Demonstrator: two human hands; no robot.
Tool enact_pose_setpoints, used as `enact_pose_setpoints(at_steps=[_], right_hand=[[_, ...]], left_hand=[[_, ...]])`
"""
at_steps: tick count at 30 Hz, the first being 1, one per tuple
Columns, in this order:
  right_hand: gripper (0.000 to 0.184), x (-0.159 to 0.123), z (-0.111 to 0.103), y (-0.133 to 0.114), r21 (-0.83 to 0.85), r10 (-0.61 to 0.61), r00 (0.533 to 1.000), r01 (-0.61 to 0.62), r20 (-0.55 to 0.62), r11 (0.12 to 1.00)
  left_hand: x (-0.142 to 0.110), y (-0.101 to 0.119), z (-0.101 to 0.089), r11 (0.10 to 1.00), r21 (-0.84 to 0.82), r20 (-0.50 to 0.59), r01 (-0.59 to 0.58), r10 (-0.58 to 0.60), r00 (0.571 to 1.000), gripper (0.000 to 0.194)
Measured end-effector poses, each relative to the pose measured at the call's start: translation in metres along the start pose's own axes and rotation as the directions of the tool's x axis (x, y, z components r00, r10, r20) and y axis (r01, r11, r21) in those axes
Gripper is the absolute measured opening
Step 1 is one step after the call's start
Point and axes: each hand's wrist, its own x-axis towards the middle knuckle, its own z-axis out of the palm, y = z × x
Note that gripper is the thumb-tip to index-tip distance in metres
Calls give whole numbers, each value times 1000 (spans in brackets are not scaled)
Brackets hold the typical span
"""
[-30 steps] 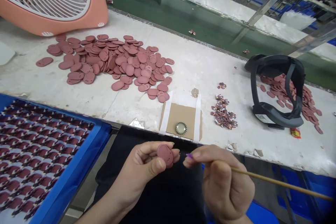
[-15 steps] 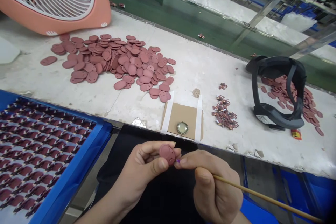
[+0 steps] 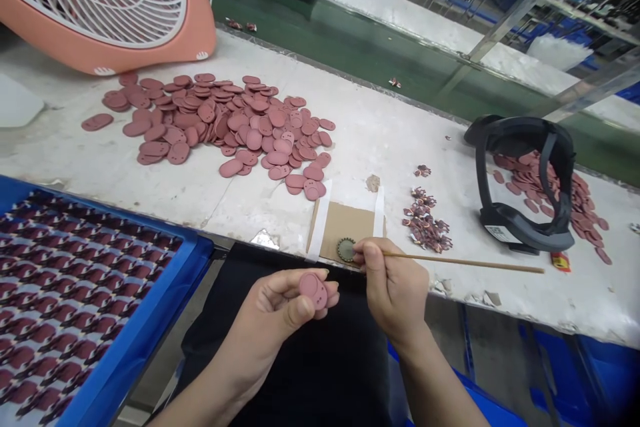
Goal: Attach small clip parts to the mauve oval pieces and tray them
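Note:
My left hand (image 3: 280, 310) pinches a small pink oval piece (image 3: 313, 290) between thumb and fingers, held over my dark lap. My right hand (image 3: 393, 283) grips a thin wooden stick (image 3: 460, 262) like a pen. The stick's tip sits at a metal bottle cap (image 3: 345, 249) that rests on a taped square of brown cardboard (image 3: 345, 227) at the table's front edge. A large heap of the same pink oval pieces (image 3: 225, 123) lies on the white table (image 3: 380, 140) behind.
A blue tray (image 3: 150, 320) at the left holds rows of dark red pieces. A pink fan (image 3: 105, 7) stands at the back left. A small pile of dark scraps (image 3: 425, 220), a black headset (image 3: 525, 180) and more pink pieces (image 3: 580, 193) lie to the right.
My right hand has left the pink piece and moved up and forward, bringing the stick's tip to the bottle cap. My left hand holds the piece in the same place.

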Motion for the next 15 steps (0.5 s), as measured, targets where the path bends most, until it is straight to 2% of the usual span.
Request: enact_pose_setpoints(at_steps=[4,7,11,15], right_hand=[[20,-5,-5,-12,51,20,999,-18,-46,999],[24,-12,-13,-31,187,56,996,-43,-67,981],[24,-18,-18,-50,419,13,1000,-20,19,908],[23,-17,-16,-53,394,-35,998,8,61,919]], left_hand=[[0,-1,-2,1000,5,9,3,-3,1000,25],[0,0,-1,1000,1,14,8,-8,1000,26],[-1,2,3,1000,-3,33,-12,12,999,26],[-1,2,3,1000,4,59,-30,30,998,24]])
